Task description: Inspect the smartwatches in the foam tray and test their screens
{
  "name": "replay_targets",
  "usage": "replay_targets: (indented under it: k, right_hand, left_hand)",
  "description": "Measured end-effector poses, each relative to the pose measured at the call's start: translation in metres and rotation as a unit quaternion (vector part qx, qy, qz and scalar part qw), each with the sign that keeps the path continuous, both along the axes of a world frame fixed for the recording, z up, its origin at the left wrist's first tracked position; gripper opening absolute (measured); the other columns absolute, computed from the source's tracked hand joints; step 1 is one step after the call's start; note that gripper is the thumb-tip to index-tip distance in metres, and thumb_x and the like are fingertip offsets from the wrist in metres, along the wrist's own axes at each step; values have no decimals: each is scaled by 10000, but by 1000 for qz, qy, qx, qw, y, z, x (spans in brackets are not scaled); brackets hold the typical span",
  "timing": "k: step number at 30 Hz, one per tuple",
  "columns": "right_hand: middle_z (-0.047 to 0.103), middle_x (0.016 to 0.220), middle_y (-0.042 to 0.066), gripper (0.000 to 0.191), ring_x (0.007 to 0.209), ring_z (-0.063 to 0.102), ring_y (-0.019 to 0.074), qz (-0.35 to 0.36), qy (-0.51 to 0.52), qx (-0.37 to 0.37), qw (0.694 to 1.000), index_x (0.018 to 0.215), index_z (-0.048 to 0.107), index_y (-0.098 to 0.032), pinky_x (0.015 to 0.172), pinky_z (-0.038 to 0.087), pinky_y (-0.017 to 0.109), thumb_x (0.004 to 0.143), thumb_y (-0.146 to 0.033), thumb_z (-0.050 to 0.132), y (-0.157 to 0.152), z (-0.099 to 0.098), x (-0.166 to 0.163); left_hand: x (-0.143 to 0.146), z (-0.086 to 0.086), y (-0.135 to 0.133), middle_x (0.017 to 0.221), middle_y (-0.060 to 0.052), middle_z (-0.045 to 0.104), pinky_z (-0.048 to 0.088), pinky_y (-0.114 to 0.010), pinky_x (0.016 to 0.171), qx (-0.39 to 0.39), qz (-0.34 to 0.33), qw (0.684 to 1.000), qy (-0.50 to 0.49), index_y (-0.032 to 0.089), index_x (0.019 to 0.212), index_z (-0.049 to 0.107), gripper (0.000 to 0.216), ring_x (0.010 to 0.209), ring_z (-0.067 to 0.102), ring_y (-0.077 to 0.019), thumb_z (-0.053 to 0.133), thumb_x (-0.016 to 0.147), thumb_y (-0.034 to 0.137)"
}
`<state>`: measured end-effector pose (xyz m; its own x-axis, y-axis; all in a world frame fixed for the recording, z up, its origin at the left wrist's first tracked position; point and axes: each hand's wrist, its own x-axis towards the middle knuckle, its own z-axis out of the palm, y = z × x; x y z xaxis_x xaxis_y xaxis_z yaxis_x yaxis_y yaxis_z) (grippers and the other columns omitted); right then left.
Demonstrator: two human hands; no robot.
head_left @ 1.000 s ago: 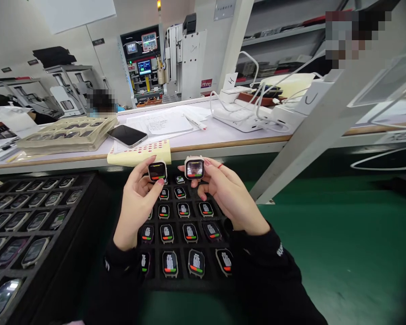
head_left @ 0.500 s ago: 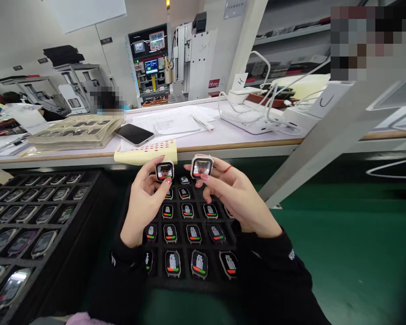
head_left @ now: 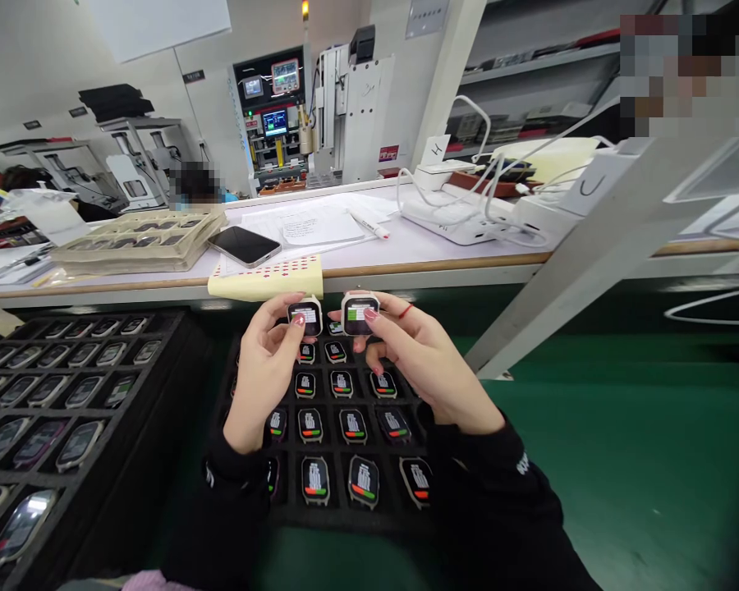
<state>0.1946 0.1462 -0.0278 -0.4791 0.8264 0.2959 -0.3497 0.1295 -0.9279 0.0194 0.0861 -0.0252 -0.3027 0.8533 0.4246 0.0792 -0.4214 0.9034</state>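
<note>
My left hand (head_left: 263,361) is closed around a smartwatch (head_left: 306,315) without a strap, its thumb lying on the lit screen. A second smartwatch (head_left: 355,315), in a pale case, is held in my right hand (head_left: 422,353), whose thumb also rests on the display. Both screens face me and show white rows on dark, with a green patch on the right one. The watches are side by side, a small gap between them. Beneath my hands lies a black foam tray (head_left: 331,447) with several watches in its compartments, their screens showing white text and red-green bars.
Another black foam tray (head_left: 120,439) full of watches stands at the left. On the bench ahead are a phone (head_left: 245,245), papers (head_left: 320,226), a marker (head_left: 369,224), a beige tray (head_left: 139,242) and white charging units with cables (head_left: 461,215). A slanted metal post (head_left: 566,246) rises at the right.
Both watch screens have switched from a camera-like picture to white rows. My left thumb has moved up onto its screen. The hands have shifted slightly, the right one leftward.
</note>
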Motion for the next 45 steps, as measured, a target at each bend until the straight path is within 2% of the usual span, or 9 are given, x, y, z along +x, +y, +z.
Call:
replay_targets:
  k: [8,15,22,29,34,36,39,43,45]
  right_hand:
    - [653,1120,122,486,754,593,189,27,7,19,999,1245,582,-176,456,476,216,858,-359,812,0,1,2]
    - [621,841,46,418,690,584,177,19,7,16,1000,1186,603,-151,442,461,202,895,-402,767,1,0,1]
    - [655,1071,111,375,697,566,154,24,8,24,999,1176,592,-154,450,469,194,910,-369,748,-1,4,1]
    - [605,1141,111,482,760,584,176,35,35,28,998,1235,579,-176,438,496,193,842,-334,809,-1,1,3]
    - [607,1080,78,742,798,613,195,30,-3,15,999,1440,417,-208,515,569,233,840,-336,834,-5,2,31]
    - [612,1086,76,753,829,629,211,21,-54,6,998,1440,421,-208,575,593,262,830,-352,839,-7,-7,52]
    - [632,1094,84,736,761,634,208,23,-196,-17,980,1445,458,-201,597,590,297,834,-415,809,-10,-36,88]
    - [534,660,-32,702,510,521,183,21,-386,-41,921,1410,530,-160,457,477,284,829,-514,701,-25,-88,132]
    - [626,785,35,438,526,521,172,-11,-443,-4,897,1070,702,-172,494,466,297,811,-525,674,-36,-108,144]
  left_hand:
    - [2,-4,0,1201,-51,663,550,-211,731,6,-40,999,17,257,1205,625,374,875,662,-129,742,852,224]
    - [4,-2,-1,1187,-48,670,560,-217,780,9,-33,999,13,245,1180,635,323,911,670,-131,726,870,240]
    - [2,-5,1,1101,-41,685,535,-207,726,2,3,1000,30,232,1103,652,252,880,656,-135,724,868,288]
    - [0,-4,-7,1153,-62,670,538,-235,792,-12,-11,999,30,221,1163,625,350,943,654,-154,737,841,299]
    - [-22,-11,-32,1208,-73,658,552,-257,830,-92,-5,995,46,221,1217,609,417,948,662,-159,731,843,359]
    - [-39,-22,-50,1234,-85,650,563,-269,773,-149,22,986,68,216,1243,602,457,847,661,-148,710,852,424]
    - [-68,-51,-84,1236,-110,653,572,-301,721,-231,81,964,106,197,1264,600,543,770,657,-160,662,854,548]
    - [-97,-95,-128,1240,-119,660,574,-334,738,-333,148,920,144,196,1260,612,611,889,681,-233,581,860,657]
    - [-103,-108,-143,1202,-114,677,565,-347,737,-372,156,899,170,201,1270,620,637,886,679,-248,543,866,688]
